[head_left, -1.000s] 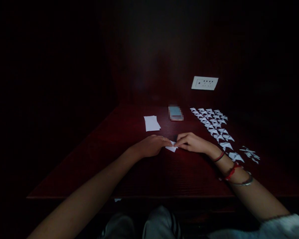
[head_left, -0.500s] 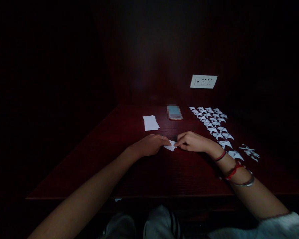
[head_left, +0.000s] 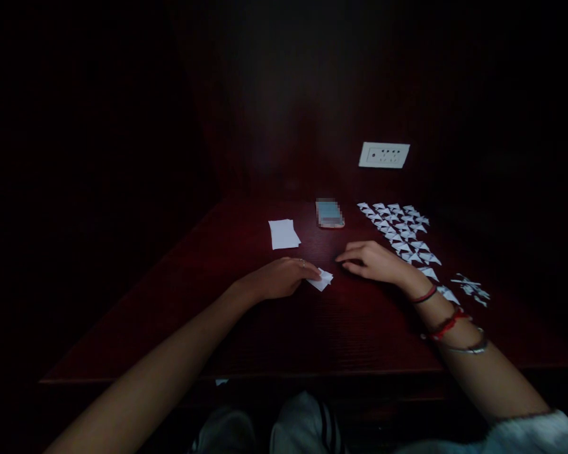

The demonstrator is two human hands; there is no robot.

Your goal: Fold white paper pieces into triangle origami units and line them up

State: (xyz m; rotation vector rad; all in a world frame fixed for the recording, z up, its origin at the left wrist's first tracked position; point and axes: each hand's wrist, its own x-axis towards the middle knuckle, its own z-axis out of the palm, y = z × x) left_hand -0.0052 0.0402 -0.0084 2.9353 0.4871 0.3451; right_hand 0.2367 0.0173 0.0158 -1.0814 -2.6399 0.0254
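A small folded piece of white paper (head_left: 322, 281) lies on the dark red table, in the middle of the head view. My left hand (head_left: 286, 276) holds its left side, fingertips on top and the thumb hidden. To the right of the paper, my right hand (head_left: 372, 260) is raised a little with its fingers apart and nothing in them. Beyond my left hand rests a small stack of white paper sheets (head_left: 284, 234). Rows of folded white paper pieces (head_left: 402, 233) stand beyond and to the right of my right hand.
A phone (head_left: 330, 214), its screen blurred out, lies at the back of the table (head_left: 265, 340). Thin white paper scraps (head_left: 472, 289) are heaped at the right. A white socket panel (head_left: 384, 155) is set in the back wall.
My right hand has let go of the folded paper and lifted slightly up and away to the right. My left hand stays on the paper, which has turned a little.
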